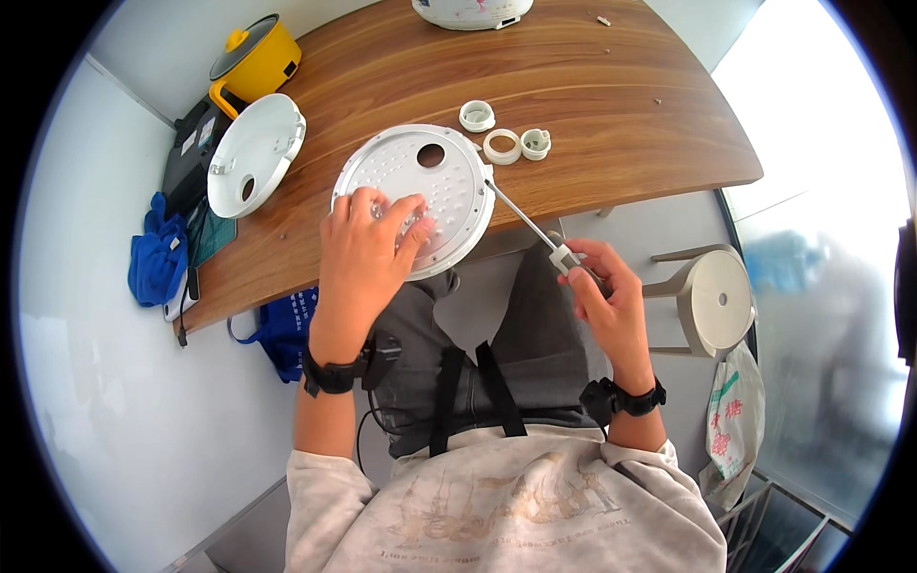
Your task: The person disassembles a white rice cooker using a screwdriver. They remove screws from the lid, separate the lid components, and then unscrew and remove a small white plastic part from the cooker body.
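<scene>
A round pale lid (390,162) with rows of small bumps and one round hole lies at the near edge of the table. My left hand (369,229) rests on its face, fingers apart and thumb stretched out, pressing rather than wrapped round it. In my right hand (602,285) is a screwdriver (522,215), its grey handle inside my closed fingers. The shaft slants up to the left, and its tip meets the lid's right rim. Just beyond that rim sit a white cap (477,116), a white ring (501,147) and a small white cup (536,144) with tiny pieces in it.
A white lid shell (256,158) leans at the left, near a yellow pot (258,62) and a blue cloth (159,250). At the far edge stands a white appliance (473,11). Small bits (657,101) dot the wooden table (592,115). A stool (716,301) is at the right.
</scene>
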`<state>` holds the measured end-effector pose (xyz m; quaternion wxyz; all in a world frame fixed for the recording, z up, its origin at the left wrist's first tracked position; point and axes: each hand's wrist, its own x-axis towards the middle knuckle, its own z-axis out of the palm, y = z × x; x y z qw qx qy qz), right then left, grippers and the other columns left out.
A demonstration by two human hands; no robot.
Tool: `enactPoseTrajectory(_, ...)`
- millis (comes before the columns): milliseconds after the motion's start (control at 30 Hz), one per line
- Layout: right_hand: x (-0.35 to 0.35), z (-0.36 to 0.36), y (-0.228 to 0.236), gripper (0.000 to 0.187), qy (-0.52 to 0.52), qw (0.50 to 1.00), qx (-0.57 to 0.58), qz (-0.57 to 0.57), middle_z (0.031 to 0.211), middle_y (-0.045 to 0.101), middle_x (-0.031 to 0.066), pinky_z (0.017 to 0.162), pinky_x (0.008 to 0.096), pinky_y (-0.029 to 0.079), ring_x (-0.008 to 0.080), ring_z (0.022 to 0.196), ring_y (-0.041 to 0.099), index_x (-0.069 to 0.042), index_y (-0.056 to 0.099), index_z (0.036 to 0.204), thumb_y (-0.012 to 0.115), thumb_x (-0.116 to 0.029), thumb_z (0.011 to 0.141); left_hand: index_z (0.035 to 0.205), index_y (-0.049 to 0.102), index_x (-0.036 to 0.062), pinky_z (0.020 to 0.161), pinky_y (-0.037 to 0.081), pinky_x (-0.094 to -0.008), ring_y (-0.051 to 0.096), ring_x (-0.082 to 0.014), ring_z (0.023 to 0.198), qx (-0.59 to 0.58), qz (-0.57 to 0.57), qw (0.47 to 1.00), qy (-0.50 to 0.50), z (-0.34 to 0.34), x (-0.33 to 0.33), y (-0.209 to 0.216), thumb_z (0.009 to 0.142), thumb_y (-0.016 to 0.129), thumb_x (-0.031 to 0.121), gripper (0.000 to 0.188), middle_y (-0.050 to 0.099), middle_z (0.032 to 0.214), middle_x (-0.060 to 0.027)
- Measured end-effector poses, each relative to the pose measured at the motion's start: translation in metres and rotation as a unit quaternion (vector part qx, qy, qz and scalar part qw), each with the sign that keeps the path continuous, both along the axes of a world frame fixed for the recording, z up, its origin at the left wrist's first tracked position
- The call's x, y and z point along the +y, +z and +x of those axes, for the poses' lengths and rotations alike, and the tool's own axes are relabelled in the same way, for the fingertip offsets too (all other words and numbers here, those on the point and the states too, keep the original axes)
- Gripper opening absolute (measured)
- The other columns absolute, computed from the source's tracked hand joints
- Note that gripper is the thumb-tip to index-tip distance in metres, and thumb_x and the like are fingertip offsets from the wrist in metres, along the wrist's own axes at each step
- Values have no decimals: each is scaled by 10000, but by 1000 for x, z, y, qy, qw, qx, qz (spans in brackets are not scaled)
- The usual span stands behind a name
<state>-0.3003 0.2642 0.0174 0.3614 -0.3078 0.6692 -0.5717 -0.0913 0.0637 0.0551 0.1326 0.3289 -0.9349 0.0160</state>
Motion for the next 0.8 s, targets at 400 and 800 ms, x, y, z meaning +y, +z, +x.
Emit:
enactPoseTrajectory(400, 3, 2, 3, 237, -38, 999, -4, -20, 875, 682, 34, 570, 217, 454, 59, 664, 564, -13, 631, 1155, 649, -77, 927, 1374, 595, 205, 1008, 473, -523, 507, -489, 1282, -3, 11, 999, 47, 1, 14, -18, 986, 586, 418, 443, 532, 1432, -233)
enactPoseTrajectory(800, -13, -14, 29, 209, -107, 984, 99, -107, 899, 689, 24, 695, 235, 502, 75, 751, 607, -8, 659, 1057, 742, -59, 872, 1275, 689, 214, 814, 533, -435, 590, -310, 939, -39, 94, 994, 31, -16, -2, 13, 957, 637, 444, 396, 571, 1067, -116)
